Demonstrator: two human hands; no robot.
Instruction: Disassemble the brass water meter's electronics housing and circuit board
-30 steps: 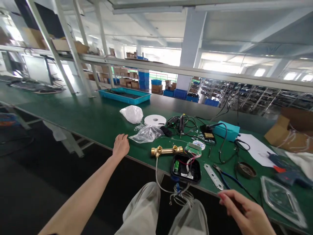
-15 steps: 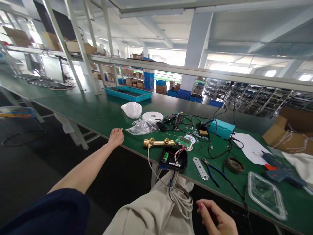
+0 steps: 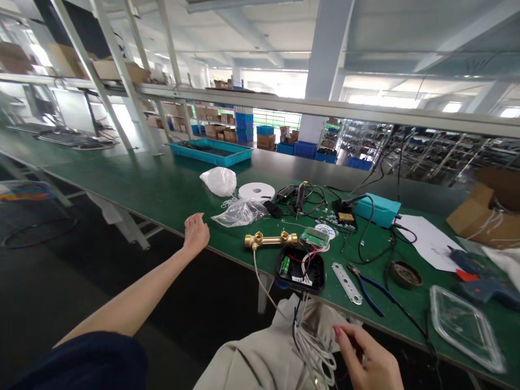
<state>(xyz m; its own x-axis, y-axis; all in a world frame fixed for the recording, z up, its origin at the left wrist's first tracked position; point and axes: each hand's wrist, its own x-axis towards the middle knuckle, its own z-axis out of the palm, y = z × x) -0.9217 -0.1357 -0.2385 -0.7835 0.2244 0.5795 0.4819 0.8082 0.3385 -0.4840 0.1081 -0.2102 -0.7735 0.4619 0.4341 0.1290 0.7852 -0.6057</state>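
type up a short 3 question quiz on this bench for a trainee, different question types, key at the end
1. What lies between the open black case and the blue-handled pliers?
2. True or false: the left hand is apart from the clear plastic bag.
3. Pick the colour of the long tray at the far side of the green bench: a) red, b) turquoise, c) yellow.

Key: 1. the metal strip with holes; 2. true; 3. b.
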